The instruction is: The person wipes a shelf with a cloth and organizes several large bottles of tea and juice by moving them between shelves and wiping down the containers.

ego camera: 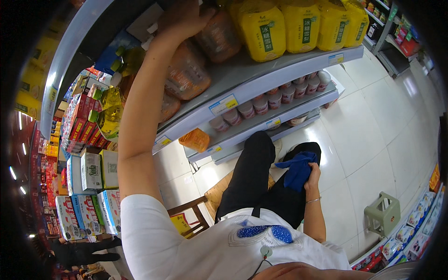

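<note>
My left hand [185, 21] reaches up to the shelf at the top of the view, blurred and in shadow. Its thumb lies over or close to a brownish drink bottle [219, 36], and its fingers are partly hidden, so a grip cannot be made out. More bottles with orange labels [187, 75] stand beside my forearm. Yellow drink jugs [262, 29] fill the shelf to the right. Down at my right knee, my right hand [312, 176] grips a crumpled blue cloth [297, 171], which drapes over the black trousers.
Shelf edges [266, 87] carry price tags. Lower down stand small tubs [274, 99] and an orange package [195, 139]. I sit on a wooden chair [218, 190]. A green plastic stool [382, 214] is on the tiled floor, right. Stacked cartons [91, 171] and a person in dark clothes [82, 251] appear left.
</note>
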A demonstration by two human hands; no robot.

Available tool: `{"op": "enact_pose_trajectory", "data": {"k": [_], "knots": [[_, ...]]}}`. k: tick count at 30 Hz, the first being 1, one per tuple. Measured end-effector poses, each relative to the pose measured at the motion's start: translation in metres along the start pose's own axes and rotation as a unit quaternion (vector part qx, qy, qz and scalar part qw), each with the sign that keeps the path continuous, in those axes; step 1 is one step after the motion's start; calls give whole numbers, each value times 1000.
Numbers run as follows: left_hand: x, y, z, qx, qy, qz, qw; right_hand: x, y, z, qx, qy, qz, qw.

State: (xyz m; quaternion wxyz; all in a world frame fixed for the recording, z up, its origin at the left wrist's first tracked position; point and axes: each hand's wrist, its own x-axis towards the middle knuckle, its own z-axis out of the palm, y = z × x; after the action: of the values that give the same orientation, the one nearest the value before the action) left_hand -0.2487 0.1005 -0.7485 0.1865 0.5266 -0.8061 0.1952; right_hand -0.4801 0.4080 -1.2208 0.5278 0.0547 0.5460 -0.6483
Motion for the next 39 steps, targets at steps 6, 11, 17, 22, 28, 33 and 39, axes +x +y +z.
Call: {"op": "enact_pose_trajectory", "data": {"k": [6,11,17,22,28,33,39], "knots": [[-2,7,-1,-25,-70,-23,997,-3,-5,2,29,-16,-14,999],[-43,8,27,6,145,112,983,5,3,-5,4,-15,-20,1000],[-67,27,38,-214,52,114,969,1,2,-9,-10,-28,-33,999],[-90,37,55,-187,95,217,953,-16,-6,5,-11,2,-25,1000],[-114,51,70,-154,141,357,910,-20,-6,0,-6,-6,-34,999],[-117,53,73,-159,155,344,912,-12,-1,-4,-8,-20,-54,998],[-144,58,71,-214,177,270,922,3,7,-14,-18,-38,-38,998]]}}
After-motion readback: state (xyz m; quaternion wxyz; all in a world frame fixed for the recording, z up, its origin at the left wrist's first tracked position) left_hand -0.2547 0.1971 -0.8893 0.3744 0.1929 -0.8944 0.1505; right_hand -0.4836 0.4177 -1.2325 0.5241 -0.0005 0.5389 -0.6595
